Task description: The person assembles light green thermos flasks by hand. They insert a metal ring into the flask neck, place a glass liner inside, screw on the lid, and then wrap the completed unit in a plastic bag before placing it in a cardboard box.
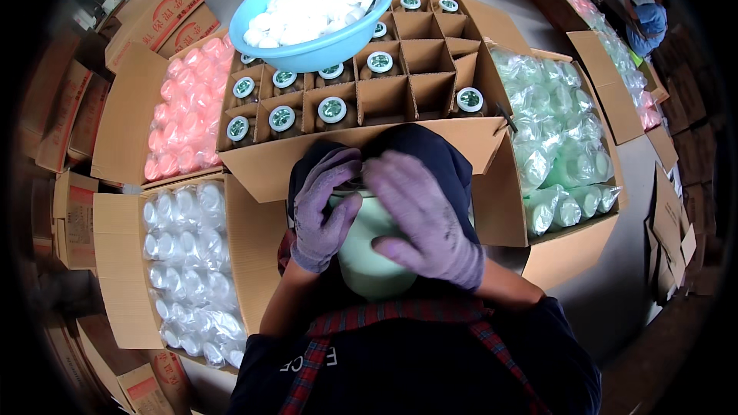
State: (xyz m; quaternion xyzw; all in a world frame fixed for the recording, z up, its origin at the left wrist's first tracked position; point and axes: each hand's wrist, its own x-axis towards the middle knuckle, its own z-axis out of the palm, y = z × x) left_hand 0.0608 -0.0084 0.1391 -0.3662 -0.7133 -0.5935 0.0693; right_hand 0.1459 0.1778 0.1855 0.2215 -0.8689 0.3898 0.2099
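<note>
The work looks partway along. In the divided carton (307, 160) at the far side of the lap, bottles with white-rimmed, green-patterned lids (331, 110) fill much of the near left, while cells in the middle and toward the right (384, 100) stand bare, so filling those appears to be left.

The pale green flask (373, 242) is upright on the lap, between both gloved hands. The left hand (323, 211) curves around its upper left side; I cannot tell whether it pinches anything. The right hand (423, 219), blurred, has its fingers spread across the top (which hides whether the flask is finished).

Plenty of white caps (315, 4) remain in the blue basin (307, 54), and the right carton (573, 257) is well stocked with bagged green vessels (553, 123).
</note>
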